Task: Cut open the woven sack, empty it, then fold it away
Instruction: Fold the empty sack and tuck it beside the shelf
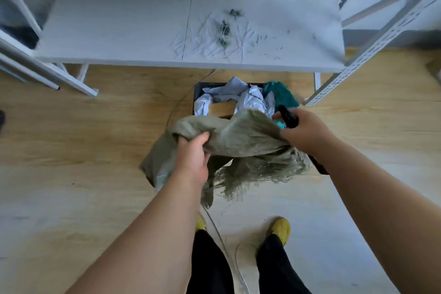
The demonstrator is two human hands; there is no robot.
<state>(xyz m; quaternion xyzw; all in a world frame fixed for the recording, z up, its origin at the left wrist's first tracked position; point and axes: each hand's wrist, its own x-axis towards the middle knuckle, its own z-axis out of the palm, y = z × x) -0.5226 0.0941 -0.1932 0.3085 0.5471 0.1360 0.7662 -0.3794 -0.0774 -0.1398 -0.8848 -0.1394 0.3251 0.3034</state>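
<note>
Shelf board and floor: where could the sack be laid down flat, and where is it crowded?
The shelf board is bare left of its seam; right of the seam lie thread scraps. The wood floor left of the woven sack is bare too. Crowded: the black bin stuffed with crumpled wrappings, directly under both hands.

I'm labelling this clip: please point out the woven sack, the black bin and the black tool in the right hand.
woven sack [241, 135], head view, on the bunched cloth between the hands.
black bin [197, 93], head view, on its left rim.
black tool [288, 118], head view, on the part above the fist.
</note>
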